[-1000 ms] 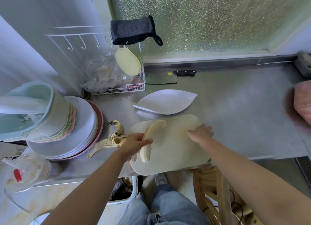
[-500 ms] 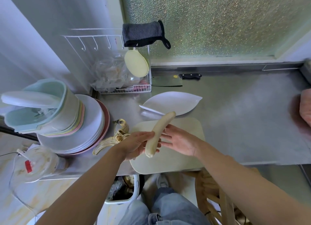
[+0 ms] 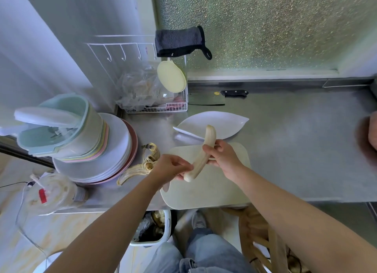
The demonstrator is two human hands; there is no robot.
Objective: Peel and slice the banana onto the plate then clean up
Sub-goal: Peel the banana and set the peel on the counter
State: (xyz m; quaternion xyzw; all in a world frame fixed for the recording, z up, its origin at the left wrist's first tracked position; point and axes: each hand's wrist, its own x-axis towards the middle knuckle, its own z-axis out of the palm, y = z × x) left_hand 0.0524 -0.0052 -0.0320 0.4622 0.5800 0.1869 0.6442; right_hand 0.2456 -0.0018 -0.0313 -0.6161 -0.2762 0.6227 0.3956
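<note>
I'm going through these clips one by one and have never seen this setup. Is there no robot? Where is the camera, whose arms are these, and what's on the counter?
There is no machine here. A person works bare-handed, and one wide-angle camera worn on their head looks down, so both arms enter from the bottom edge. The left hand pinches the lower end of the peeled banana, and the right hand grips its middle, holding it over the pale cutting board. On the steel counter lie a leaf-shaped white plate behind the board, the banana peel to the left, a cleaver near the back wall, and a stack of plates at far left.
</note>
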